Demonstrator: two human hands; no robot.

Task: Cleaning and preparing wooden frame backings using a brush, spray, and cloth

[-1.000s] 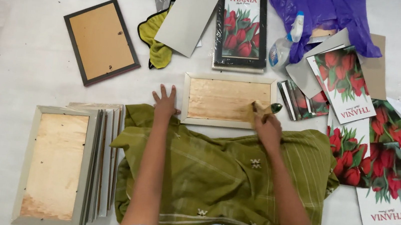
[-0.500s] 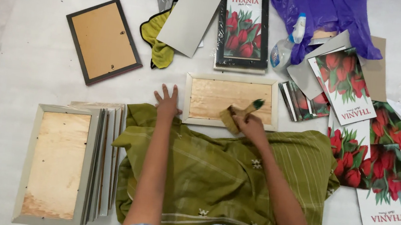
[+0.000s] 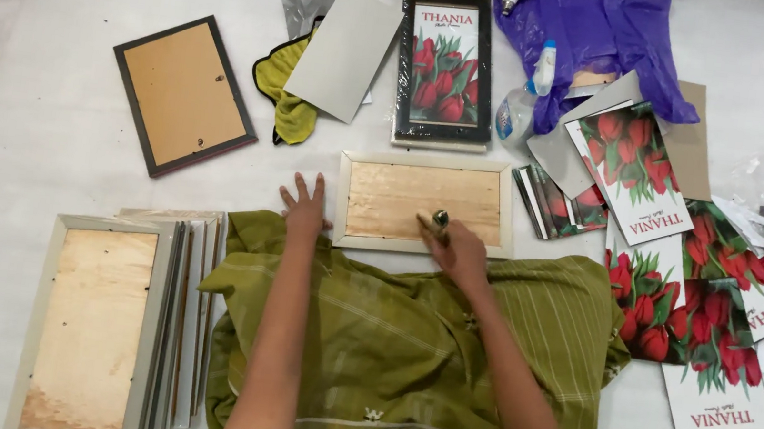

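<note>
- Stack of pale frames [image 3: 91, 325], backs up, at 8 o'clock on the floor; more frames on edge just beside its right side.
- Dark-edged frame [image 3: 183, 94], back up, at 10 o'clock, tilted, well apart from both hands.
- Yellow-green cloth [image 3: 285, 98] at 11 o'clock, partly under a grey backing board [image 3: 348, 52].
- Left hand [image 3: 304, 208]: flat on the floor, fingers spread apart, holding nothing; sits just at the left edge of the light wooden frame [image 3: 423, 205].
- Light wooden frame: dead centre, just past the green fabric [image 3: 407, 332] over the lap, lying back up with its plywood panel showing.
- Right hand [image 3: 459, 250]: fingers closed on a small dark-tipped tool [image 3: 440, 219], tip on the frame's lower rail near mid-width. What kind of tool: can't tell.
- Framed tulip print [image 3: 444, 68] at 12 o'clock, face up, beyond the wooden frame.
- Spray bottle [image 3: 521, 106] at 1 o'clock beside purple plastic bag [image 3: 604, 34].
- Loose tulip prints [image 3: 682, 277] scattered from 2 to 4 o'clock.
</note>
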